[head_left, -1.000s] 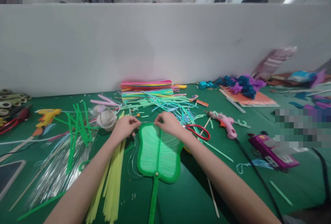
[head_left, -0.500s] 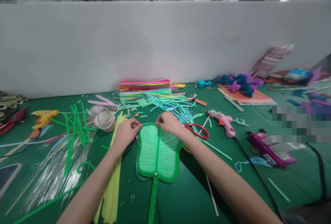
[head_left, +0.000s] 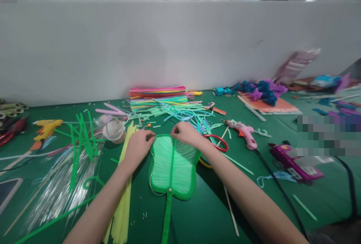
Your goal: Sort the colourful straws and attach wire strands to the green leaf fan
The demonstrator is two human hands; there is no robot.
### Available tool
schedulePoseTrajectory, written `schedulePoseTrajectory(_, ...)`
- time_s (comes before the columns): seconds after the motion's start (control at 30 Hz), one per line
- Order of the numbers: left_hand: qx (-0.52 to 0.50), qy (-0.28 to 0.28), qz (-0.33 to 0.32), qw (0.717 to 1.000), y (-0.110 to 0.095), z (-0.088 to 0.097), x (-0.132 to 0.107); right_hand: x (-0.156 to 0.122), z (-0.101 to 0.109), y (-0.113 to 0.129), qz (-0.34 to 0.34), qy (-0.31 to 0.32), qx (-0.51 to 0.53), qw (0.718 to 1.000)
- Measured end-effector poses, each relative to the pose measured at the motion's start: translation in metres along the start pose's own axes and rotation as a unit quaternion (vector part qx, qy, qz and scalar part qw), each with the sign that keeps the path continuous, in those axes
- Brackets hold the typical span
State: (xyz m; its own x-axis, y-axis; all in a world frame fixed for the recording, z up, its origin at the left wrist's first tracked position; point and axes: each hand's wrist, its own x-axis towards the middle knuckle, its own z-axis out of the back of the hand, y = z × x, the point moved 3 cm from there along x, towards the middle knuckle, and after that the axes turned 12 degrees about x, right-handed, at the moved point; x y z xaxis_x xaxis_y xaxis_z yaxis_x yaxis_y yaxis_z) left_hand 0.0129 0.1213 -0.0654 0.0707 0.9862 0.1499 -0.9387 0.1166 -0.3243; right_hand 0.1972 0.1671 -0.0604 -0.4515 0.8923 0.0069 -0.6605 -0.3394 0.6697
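A green leaf-shaped hand fan lies in front of me, its handle pointing toward me and a small bead where the ribs meet. My left hand pinches the fan's top left corner between thumb and finger. At the top middle, by the central rib, my right hand is closed in a pinch on the rim. A thin wire loops along the fan's left edge; whether either hand also holds it cannot be seen. Red-handled scissors lie partly under my right forearm.
Yellow pipe cleaners run beneath my left forearm. Cut stems are heaped behind the fan. A pink glue gun and purple device lie right; a yellow glue gun, paper cup and plastic sleeves left.
The thin wire now sits closer against the fan's left edge. Both hands keep their pinch on the top rim, with only a slight shift.
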Motion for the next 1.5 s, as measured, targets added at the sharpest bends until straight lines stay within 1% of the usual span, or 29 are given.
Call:
schedulePoseTrajectory(0.07,-0.001,-0.003,-0.009,1.000,-0.001,-0.001,-0.001,0.001,0.000,-0.002,0.007,0.003,-0.003,1.000)
schedulePoseTrajectory(0.17,-0.009,-0.003,-0.007,1.000,0.001,-0.002,-0.001,0.001,0.001,-0.004,0.020,0.006,-0.012,1.000)
schedulePoseTrajectory(0.37,-0.027,-0.006,0.008,1.000,0.002,-0.004,-0.001,-0.001,0.003,0.005,0.064,-0.009,-0.057,0.996)
schedulePoseTrajectory(0.53,-0.055,-0.017,0.008,0.998,0.001,-0.002,-0.003,0.000,0.002,0.007,0.076,-0.012,-0.065,0.995)
schedulePoseTrajectory(0.67,-0.108,-0.012,0.029,0.994,0.005,0.004,-0.003,-0.002,0.005,0.014,0.093,-0.024,-0.054,0.994)
schedulePoseTrajectory(0.73,-0.156,0.006,0.040,0.987,0.007,0.008,-0.004,-0.004,0.008,0.020,0.096,-0.040,-0.038,0.994)
schedulePoseTrajectory(0.8,-0.207,0.033,0.043,0.977,0.007,0.015,-0.006,-0.007,0.012,0.029,0.099,-0.065,0.000,0.993)
schedulePoseTrajectory(0.83,-0.239,0.046,0.045,0.969,0.006,0.020,-0.007,-0.009,0.014,0.033,0.101,-0.083,0.026,0.991)
schedulePoseTrajectory(0.87,-0.286,0.059,0.052,0.955,0.005,0.026,-0.009,-0.011,0.017,0.038,0.104,-0.104,0.052,0.988)
schedulePoseTrajectory(0.9,-0.342,0.074,0.065,0.935,0.003,0.032,-0.011,-0.014,0.019,0.043,0.109,-0.124,0.076,0.983)
schedulePoseTrajectory(0.93,-0.411,0.090,0.084,0.904,0.000,0.039,-0.013,-0.017,0.022,0.049,0.118,-0.141,0.096,0.978)
schedulePoseTrajectory(0.97,-0.476,0.109,0.102,0.867,-0.003,0.046,-0.015,-0.020,0.026,0.055,0.130,-0.154,0.113,0.973)
schedulePoseTrajectory(1.0,-0.525,0.125,0.116,0.834,-0.008,0.053,-0.017,-0.024,0.029,0.060,0.145,-0.162,0.128,0.968)
schedulePoseTrajectory(1.03,-0.556,0.136,0.124,0.811,-0.012,0.060,-0.019,-0.027,0.032,0.066,0.164,-0.165,0.140,0.962)
schedulePoseTrajectory(1.07,-0.568,0.140,0.126,0.801,-0.017,0.067,-0.020,-0.030,0.035,0.071,0.182,-0.164,0.148,0.958)
schedulePoseTrajectory(1.1,-0.570,0.141,0.127,0.799,-0.021,0.072,-0.020,-0.034,0.038,0.075,0.198,-0.163,0.151,0.955)
schedulePoseTrajectory(1.17,-0.556,0.145,0.129,0.808,-0.029,0.077,-0.022,-0.039,0.043,0.081,0.220,-0.157,0.151,0.951)
schedulePoseTrajectory(1.27,-0.509,0.169,0.135,0.833,-0.033,0.073,-0.028,-0.043,0.048,0.084,0.241,-0.133,0.153,0.949)
schedulePoseTrajectory(1.33,-0.486,0.183,0.142,0.843,-0.029,0.069,-0.035,-0.044,0.048,0.085,0.252,-0.106,0.144,0.951)
schedulePoseTrajectory(1.4,-0.480,0.183,0.156,0.844,-0.019,0.068,-0.043,-0.044,0.049,0.085,0.247,-0.091,0.136,0.955)
schedulePoseTrajectory(1.43,-0.481,0.173,0.164,0.844,-0.014,0.071,-0.046,-0.044,0.049,0.086,0.239,-0.091,0.145,0.956)
schedulePoseTrajectory(1.5,-0.486,0.132,0.177,0.846,-0.004,0.083,-0.051,-0.045,0.051,0.088,0.223,-0.096,0.187,0.952)
